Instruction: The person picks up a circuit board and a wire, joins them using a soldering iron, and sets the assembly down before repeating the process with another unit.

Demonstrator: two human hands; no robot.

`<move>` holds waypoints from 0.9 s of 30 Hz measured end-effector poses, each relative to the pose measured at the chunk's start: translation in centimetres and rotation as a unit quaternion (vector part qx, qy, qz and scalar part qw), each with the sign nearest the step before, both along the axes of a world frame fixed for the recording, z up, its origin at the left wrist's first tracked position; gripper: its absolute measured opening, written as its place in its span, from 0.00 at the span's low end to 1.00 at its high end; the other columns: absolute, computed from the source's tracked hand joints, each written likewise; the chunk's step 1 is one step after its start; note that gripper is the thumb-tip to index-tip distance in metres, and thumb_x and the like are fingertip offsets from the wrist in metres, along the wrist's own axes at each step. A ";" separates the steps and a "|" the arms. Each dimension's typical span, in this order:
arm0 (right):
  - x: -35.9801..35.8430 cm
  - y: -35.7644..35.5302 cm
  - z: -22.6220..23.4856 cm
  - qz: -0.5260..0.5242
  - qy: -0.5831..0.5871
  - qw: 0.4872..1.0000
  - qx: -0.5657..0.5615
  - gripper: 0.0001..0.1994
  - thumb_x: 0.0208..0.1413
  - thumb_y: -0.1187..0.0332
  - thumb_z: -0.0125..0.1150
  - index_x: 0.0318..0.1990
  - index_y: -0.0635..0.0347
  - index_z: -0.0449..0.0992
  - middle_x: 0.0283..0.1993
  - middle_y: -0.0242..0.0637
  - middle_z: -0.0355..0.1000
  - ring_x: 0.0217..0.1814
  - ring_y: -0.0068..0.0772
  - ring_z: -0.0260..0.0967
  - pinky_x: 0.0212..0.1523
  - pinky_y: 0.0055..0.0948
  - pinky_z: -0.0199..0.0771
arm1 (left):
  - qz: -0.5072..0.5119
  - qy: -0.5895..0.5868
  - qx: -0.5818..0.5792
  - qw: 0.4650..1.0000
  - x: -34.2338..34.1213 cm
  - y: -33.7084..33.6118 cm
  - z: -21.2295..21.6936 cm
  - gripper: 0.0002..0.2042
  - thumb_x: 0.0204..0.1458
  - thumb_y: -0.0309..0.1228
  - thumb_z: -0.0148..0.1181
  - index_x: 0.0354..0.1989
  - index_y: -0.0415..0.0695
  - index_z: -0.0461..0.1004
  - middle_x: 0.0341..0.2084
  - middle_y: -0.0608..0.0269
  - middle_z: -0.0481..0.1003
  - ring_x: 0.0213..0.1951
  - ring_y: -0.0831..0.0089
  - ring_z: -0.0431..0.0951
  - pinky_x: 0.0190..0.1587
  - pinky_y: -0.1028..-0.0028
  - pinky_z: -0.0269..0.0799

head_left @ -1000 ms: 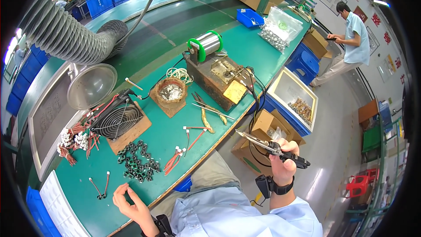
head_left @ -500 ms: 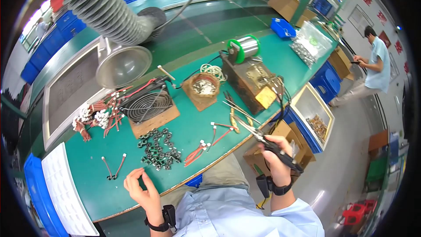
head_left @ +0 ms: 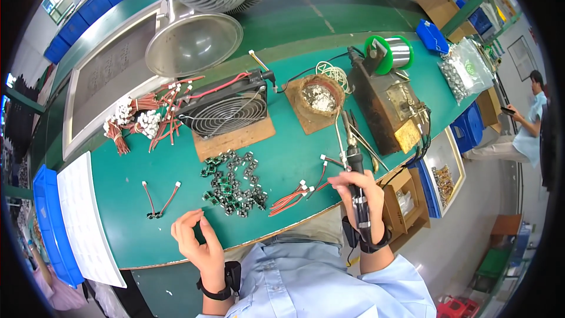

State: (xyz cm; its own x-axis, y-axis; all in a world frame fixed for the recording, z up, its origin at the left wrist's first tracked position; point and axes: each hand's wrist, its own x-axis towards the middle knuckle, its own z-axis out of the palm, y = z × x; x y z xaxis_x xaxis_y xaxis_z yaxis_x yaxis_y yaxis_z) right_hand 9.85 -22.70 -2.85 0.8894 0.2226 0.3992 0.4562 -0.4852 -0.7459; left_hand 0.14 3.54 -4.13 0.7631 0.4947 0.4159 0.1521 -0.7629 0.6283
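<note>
My right hand [head_left: 366,197] is wrapped around the black handle of a soldering iron [head_left: 355,159], its metal end pointing away over the table. A slender pale metal rod shows alongside the iron; its kind is unclear. My left hand [head_left: 200,244] hovers at the table's near edge, fingers loosely curved with nothing visible in them. Beyond it lies a pile of small black and green components [head_left: 232,185]. To its left, a small black part with two red wires and white plugs [head_left: 155,215] lies on the table. Red wire leads [head_left: 289,199] lie between the pile and the iron.
A black fan [head_left: 226,115] on a board, bundles of white-plugged wires [head_left: 138,119] and a round solder-like pot [head_left: 321,97] stand farther back. A solder spool [head_left: 391,54] tops a brown box with a yellow sponge [head_left: 407,136]. A metal fume hood [head_left: 194,44] hangs above.
My right hand has swung the soldering iron over the table edge, its tip now pointing away from me. My left hand has shifted slightly right. The view has turned.
</note>
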 end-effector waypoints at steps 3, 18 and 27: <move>-0.2 -1.1 -0.2 0.014 -0.062 0.988 -0.143 0.14 0.43 0.78 0.63 0.39 0.55 0.71 0.37 0.34 0.74 0.36 0.30 0.71 0.38 0.28 0.63 | -0.012 -0.001 -0.017 1.000 0.0 0.3 0.1 0.03 0.50 0.18 0.50 0.32 0.36 0.69 0.34 0.54 0.73 0.39 0.63 0.70 0.45 0.69 0.63; 2.0 -2.0 0.3 0.100 -0.226 0.923 -0.296 0.11 0.43 0.73 0.58 0.37 0.52 0.72 0.33 0.34 0.72 0.31 0.35 0.69 0.36 0.31 0.65 | -0.043 -0.033 -0.098 0.994 -1.3 -0.5 0.7 0.04 0.48 0.18 0.51 0.32 0.37 0.69 0.33 0.52 0.73 0.36 0.61 0.73 0.41 0.68 0.67; -2.7 2.5 1.2 0.230 -0.035 0.973 0.000 0.22 0.37 0.79 0.59 0.44 0.52 0.69 0.28 0.31 0.69 0.23 0.33 0.65 0.26 0.27 0.64 | -0.252 0.014 -0.210 0.945 0.5 -4.7 4.2 0.09 0.42 0.20 0.62 0.33 0.39 0.70 0.31 0.54 0.73 0.31 0.64 0.74 0.32 0.71 0.69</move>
